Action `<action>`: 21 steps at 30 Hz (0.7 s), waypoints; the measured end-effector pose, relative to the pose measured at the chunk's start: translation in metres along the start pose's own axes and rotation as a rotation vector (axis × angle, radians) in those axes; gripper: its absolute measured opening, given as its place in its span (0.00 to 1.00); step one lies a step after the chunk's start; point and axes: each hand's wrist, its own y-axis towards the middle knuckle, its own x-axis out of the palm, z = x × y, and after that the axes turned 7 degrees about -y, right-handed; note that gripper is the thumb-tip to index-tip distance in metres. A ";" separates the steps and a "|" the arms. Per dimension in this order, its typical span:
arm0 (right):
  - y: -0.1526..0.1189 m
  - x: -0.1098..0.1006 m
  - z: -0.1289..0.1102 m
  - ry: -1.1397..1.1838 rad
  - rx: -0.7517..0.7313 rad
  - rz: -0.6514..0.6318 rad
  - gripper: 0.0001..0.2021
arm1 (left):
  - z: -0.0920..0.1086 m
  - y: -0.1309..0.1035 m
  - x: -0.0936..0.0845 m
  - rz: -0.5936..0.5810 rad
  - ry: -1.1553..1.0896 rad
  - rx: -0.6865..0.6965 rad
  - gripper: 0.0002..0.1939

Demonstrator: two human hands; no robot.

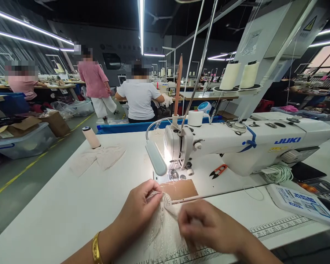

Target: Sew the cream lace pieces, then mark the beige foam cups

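Note:
My left hand (139, 203) pinches the gathered top edge of a cream lace fabric piece (161, 227) between thumb and fingers. My right hand (206, 227), slightly blurred, is closed at the fabric's right side, with a pale strip of the cloth running into its fingers. The lace hangs down over the table's front, partly hidden by both hands. Just beyond it lies a brown card plate (181, 189) in front of the needle area of a white sewing machine (209, 137).
Orange-handled thread snips (218, 171) lie right of the needle. A thread cone (91, 137) and a sheer fabric piece (99, 159) are at the left. A printed ruler (280, 226) runs along the front edge; a white box (302, 203) and coiled cord (279, 172) sit right. Other people work beyond.

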 end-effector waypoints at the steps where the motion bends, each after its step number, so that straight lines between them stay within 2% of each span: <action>1: -0.006 -0.002 -0.004 0.042 -0.003 -0.101 0.16 | 0.001 0.001 -0.001 -0.004 -0.013 -0.033 0.10; 2: -0.009 -0.002 -0.007 0.033 -0.017 -0.099 0.17 | 0.002 0.002 -0.002 -0.008 -0.021 -0.052 0.10; 3: -0.009 -0.002 -0.008 -0.027 -0.039 -0.013 0.16 | 0.003 0.003 -0.003 -0.013 -0.029 -0.063 0.11; 5: -0.001 0.003 -0.005 -0.219 -0.072 0.244 0.17 | 0.005 0.004 -0.005 -0.029 -0.054 -0.065 0.11; 6: 0.005 0.006 -0.003 -0.320 -0.073 0.316 0.18 | 0.005 0.004 -0.006 -0.042 -0.063 -0.061 0.11; 7: 0.011 0.008 0.000 -0.397 -0.061 0.334 0.15 | 0.006 0.003 -0.008 -0.057 -0.072 -0.057 0.11; 9: 0.017 0.009 0.005 -0.437 -0.004 0.288 0.04 | 0.007 0.003 -0.015 -0.093 -0.101 -0.068 0.13; 13: 0.005 -0.007 0.008 -0.241 0.104 0.217 0.12 | 0.014 -0.001 -0.032 -0.200 -0.157 -0.180 0.15; 17: -0.017 -0.027 0.003 -0.069 0.160 0.186 0.20 | 0.029 -0.010 -0.040 -0.237 -0.169 -0.223 0.13; 21: -0.027 -0.045 -0.002 0.094 0.151 0.137 0.24 | 0.043 -0.020 -0.040 -0.407 -0.469 -0.294 0.18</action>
